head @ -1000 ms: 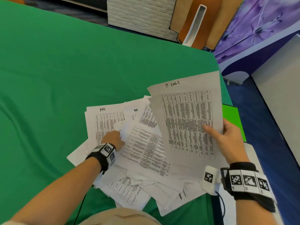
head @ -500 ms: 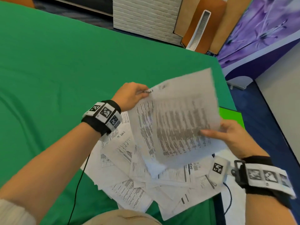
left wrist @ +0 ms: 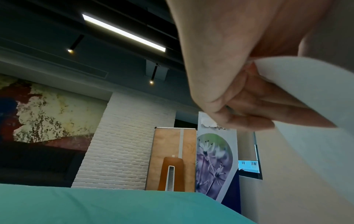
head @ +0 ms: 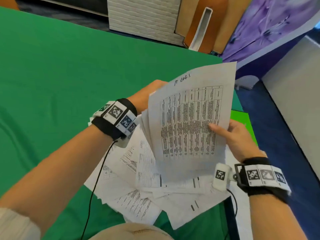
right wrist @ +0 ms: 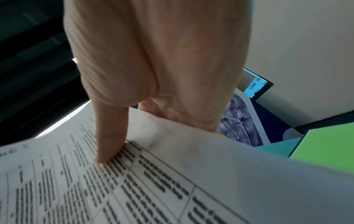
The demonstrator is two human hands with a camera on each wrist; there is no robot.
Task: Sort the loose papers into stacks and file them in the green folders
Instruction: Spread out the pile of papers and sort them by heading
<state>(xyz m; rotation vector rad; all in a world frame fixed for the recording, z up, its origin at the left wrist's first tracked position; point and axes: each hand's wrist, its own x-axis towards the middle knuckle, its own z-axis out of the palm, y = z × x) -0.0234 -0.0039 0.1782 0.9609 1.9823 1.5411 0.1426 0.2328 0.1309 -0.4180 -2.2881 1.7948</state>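
I hold a lifted stack of papers (head: 188,122), its top sheet marked "IT LOGS" above a printed table, over the pile of loose papers (head: 138,179) on the green table (head: 60,70). My right hand (head: 230,135) pinches the stack's right edge, thumb (right wrist: 109,136) pressed on the table print (right wrist: 134,181). My left hand (head: 147,94) grips the stack's upper left edge from behind; the left wrist view shows its fingers (left wrist: 258,109) curled on the white sheet (left wrist: 306,121). A bright green folder (head: 242,122) lies behind the stack at the table's right edge, also as the green folder (right wrist: 325,145).
The table's right edge drops to blue floor (head: 277,127). A white brick pillar (head: 143,16), an orange panel (head: 207,23) and a purple flower banner (head: 268,23) stand beyond the far edge. My knee (head: 131,232) sits at the near edge.
My left hand left the pile, rose and took the stack's upper left edge. The stack has swung upright and its blur has settled.
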